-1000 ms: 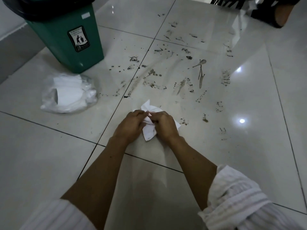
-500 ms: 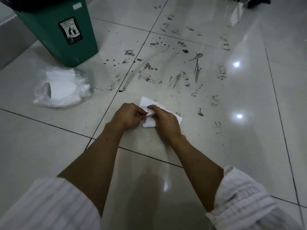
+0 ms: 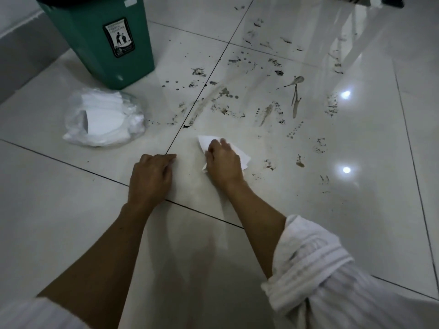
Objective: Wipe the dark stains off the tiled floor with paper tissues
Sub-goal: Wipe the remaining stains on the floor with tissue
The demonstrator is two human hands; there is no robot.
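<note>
Below the green plastic bin, on the glossy white tiled floor, the right hand presses a folded white paper tissue flat, fingers blurred, just short of the dark stains. Left hand rests loosely curled on the tile, holding nothing; a clear bag of tissues lies beside the bin

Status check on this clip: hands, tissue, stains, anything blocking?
Right hand presses white paper tissue flat on tile. Left hand rests on glossy tiled floor, empty. Dark stains ahead, unwiped. Green plastic bin off to side, nothing blocking.
</note>
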